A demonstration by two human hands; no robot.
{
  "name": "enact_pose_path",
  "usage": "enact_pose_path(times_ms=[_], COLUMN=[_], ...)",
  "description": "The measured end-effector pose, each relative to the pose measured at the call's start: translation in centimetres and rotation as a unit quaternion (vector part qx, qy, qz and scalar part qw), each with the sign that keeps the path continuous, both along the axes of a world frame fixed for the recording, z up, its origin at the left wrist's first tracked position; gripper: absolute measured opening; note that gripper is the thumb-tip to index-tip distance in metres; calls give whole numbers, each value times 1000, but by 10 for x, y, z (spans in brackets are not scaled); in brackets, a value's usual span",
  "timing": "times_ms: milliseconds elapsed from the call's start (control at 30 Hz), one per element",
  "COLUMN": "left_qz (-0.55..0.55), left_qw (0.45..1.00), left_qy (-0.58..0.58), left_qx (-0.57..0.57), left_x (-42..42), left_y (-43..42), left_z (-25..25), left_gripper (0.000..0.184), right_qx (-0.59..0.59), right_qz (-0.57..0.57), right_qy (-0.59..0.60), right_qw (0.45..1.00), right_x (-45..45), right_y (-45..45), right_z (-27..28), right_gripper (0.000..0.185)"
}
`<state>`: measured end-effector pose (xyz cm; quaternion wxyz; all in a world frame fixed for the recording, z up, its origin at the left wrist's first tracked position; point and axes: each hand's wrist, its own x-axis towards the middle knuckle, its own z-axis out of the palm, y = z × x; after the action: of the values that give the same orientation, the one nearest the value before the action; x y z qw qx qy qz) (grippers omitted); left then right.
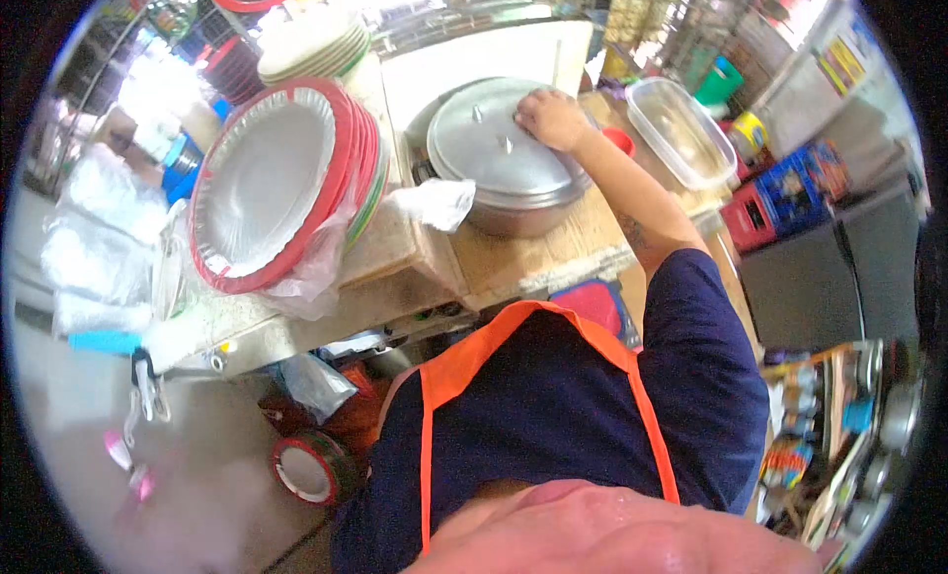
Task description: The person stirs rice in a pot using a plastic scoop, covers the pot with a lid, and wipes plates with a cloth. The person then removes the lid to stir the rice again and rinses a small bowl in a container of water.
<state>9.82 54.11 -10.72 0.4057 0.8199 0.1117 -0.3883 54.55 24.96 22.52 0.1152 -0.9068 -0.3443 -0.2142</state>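
Note:
On the wooden counter stands a large metal pot (513,218), covered by a dull silver pot lid (469,154) with small raised fittings on top. My right hand (553,118) is at the lid's far right side, its fingers curled down onto it; what lies under the palm is hidden. A white cloth or crumpled plastic (434,203) rests against the pot's left side. Left of it leans a stack of red-rimmed plates (346,169), the front one lined with clear plastic. My left hand is out of view.
A clear plastic tub (726,169) and a red cup (619,139) sit right of the pot. Pale plates (316,45) are stacked at the back left. Bottle crates (790,194) stand at the right, and a red-rimmed round item (302,470) lies low at the left.

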Motion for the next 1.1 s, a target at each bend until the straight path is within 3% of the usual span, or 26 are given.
enact_pose_path(times_ms=[67, 133, 233, 300, 433, 533, 600, 633, 800, 900, 967, 1100], left_qz=[0, 51, 273, 404, 493, 525, 526, 532, 551, 539, 543, 512], left_qw=[993, 965, 897, 849, 814, 787, 805, 803, 785, 785, 789, 815], left_qy=[-73, -157, -148, -172, -172, -113, -201, -196, -251, -262, -246, -230], left_qx=[-93, -205, -314, -293, -255, -302, -185, -185, -130, -158, -147, -143], left_x=[35, 78, 152, 192, 247, 273, 282, 286, 284, 264, 253, 249], left_y=[-30, -64, -135, -162, -167, -173, -181, -183, -205, -222, -228, -219], left_z=[21, 54, 181, 231, 251, 251, 252, 252, 263, 266, 272, 260], left_gripper=[47, 45, 44, 42, 38, 33, 23, 23, 19, 18, 19, 23], right_qx=[-74, -61, 53, 62, 50, 40, 38, 22, -72, -103, -124, -72], right_qz=[89, 134, 266, 271, 252, 233, 230, 251, 231, 230, 317, 167], right_qy=[61, 47, 48, 75, 155, 192, 203, 199, 288, 330, 302, 385], right_qw=[991, 988, 961, 958, 954, 953, 951, 947, 927, 910, 890, 905], right_x=[18, 24, 47, 54, 59, 75, 95, 106, 157, 173, 198, 191], right_y=[1, -1, -1, 2, 1, 5, 12, 15, 43, 49, 66, 95], right_z=[-1, 2, -15, -20, 5, 27, 34, 35, 22, 11, -14, -3], right_gripper=[26, 22, 18, 18, 21, 24, 26, 28, 28, 26, 23, 29])
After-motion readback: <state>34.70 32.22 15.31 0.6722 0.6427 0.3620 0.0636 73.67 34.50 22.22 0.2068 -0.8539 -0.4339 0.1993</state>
